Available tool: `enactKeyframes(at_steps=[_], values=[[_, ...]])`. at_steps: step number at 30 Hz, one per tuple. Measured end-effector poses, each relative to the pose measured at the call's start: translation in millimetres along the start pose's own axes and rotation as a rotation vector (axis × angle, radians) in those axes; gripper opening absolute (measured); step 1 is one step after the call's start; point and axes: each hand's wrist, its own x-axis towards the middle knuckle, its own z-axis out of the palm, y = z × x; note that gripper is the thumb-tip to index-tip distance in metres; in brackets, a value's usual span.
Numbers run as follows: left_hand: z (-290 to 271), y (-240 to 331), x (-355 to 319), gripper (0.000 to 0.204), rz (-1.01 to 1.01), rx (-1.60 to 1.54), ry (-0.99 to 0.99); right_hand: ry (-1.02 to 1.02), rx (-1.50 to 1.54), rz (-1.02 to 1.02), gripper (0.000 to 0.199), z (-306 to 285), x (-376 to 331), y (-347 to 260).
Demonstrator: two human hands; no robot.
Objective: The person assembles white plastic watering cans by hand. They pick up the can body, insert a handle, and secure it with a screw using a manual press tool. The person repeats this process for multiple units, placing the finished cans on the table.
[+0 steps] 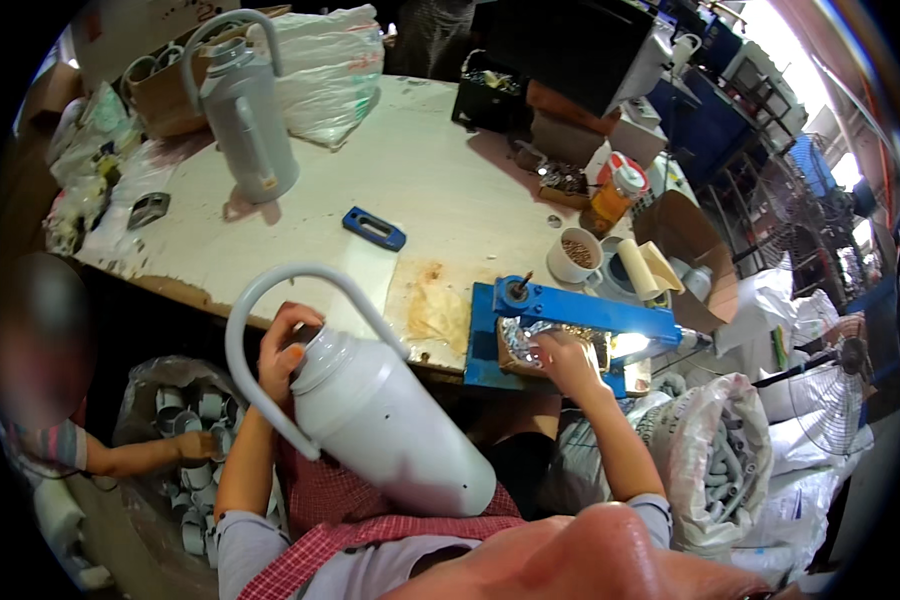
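A grey vacuum jug body (390,420) with a big curved handle (315,275) leans across my lap, its mouth toward the table and small holes in its side. My left hand (283,352) is closed round the jug's neck, with the fingers at the rim. My right hand (568,365) reaches into a small box of shiny metal pieces (522,338) on the base of a blue press (590,312). Its fingertips are drawn together among the pieces; what they pinch is too small to make out.
Another grey jug (253,130) stands on the white table (320,220) by a blue flat tool (374,228). A cup of rivets (574,254) is behind the press. Sacks of grey parts (715,460) flank me. At left, another person's hand (195,445) reaches into a bag of parts.
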Motion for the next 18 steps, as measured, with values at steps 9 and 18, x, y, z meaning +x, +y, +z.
enactKeyframes(at_steps=[9,18], values=[[-4.4,8.4,9.0,0.04,-0.004,0.197,-0.295,-0.217,0.019,0.151,0.018,34.4,14.2,27.8],[-36.7,-6.3,-9.5,0.056,-0.034,0.307,-0.233,0.132,0.067,0.036,0.012,25.5,-10.1,19.5]])
